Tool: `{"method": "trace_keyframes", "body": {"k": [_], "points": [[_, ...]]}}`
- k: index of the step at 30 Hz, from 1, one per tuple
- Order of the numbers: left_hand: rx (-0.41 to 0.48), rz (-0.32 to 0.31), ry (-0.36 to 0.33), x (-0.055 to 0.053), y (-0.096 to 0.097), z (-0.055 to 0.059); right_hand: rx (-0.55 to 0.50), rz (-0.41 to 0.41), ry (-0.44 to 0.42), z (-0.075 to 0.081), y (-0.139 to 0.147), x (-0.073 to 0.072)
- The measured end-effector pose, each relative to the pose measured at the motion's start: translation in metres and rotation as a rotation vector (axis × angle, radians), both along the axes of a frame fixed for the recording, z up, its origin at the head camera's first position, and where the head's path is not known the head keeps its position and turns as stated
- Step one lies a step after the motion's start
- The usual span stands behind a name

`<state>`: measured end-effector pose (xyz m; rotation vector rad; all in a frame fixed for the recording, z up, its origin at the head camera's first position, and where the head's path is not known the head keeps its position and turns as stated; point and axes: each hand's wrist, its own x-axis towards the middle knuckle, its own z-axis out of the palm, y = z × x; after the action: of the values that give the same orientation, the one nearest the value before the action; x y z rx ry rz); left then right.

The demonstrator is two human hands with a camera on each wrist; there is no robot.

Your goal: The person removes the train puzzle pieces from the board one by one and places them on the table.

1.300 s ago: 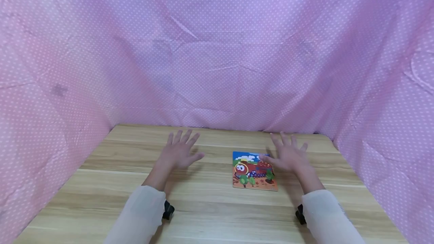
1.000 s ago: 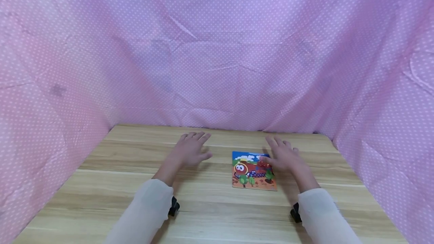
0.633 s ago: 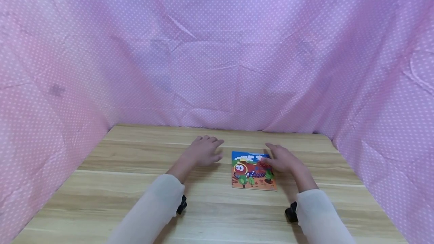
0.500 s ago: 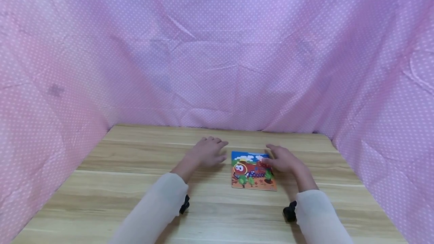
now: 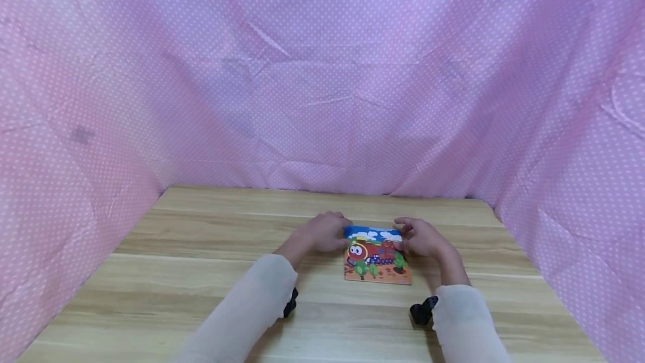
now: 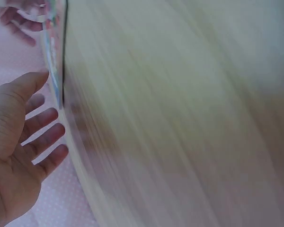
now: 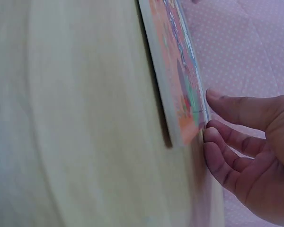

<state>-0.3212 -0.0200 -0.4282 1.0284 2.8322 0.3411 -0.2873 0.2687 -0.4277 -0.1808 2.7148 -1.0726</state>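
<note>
Head view: both hands (image 5: 326, 232) (image 5: 424, 238) flank the picture board (image 5: 377, 256).

Your left arm (image 5: 247, 310) comes in low and slants up to the right; your right arm (image 5: 468, 324) stands steeper, leaning left. Your left hand (image 5: 325, 233) is relaxed, its thumb (image 6: 26, 87) held apart from gently bent, spread fingers (image 6: 45, 142). Your right hand (image 5: 422, 240) faces it, its fingers (image 7: 222, 165) curved more closely together, with a gap below the outstretched thumb (image 7: 246, 111).
</note>
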Motion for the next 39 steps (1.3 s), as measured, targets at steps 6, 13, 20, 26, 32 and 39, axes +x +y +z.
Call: {"method": "trace_keyframes", "body": {"k": [6, 13, 20, 26, 32, 39], "points": [[0.072, 0.029, -0.076, -0.001, 0.007, 0.000, -0.054, -0.038, -0.002, -0.007, 0.002, 0.000], [0.100, 0.056, -0.123, -0.002, 0.009, -0.003, -0.097, -0.039, -0.006, -0.011, 0.003, 0.001], [0.172, 0.087, -0.186, -0.002, 0.011, -0.005, -0.115, -0.025, 0.000, -0.015, 0.010, 0.004], [0.217, 0.117, -0.221, -0.001, 0.013, -0.008, -0.124, -0.018, -0.008, -0.016, 0.012, 0.007], [0.241, 0.141, -0.232, -0.001, 0.014, -0.009, -0.137, -0.033, -0.016, -0.016, 0.011, 0.009], [0.279, 0.190, -0.231, -0.002, 0.013, -0.007, -0.146, -0.021, -0.009, -0.013, 0.008, 0.009]]}}
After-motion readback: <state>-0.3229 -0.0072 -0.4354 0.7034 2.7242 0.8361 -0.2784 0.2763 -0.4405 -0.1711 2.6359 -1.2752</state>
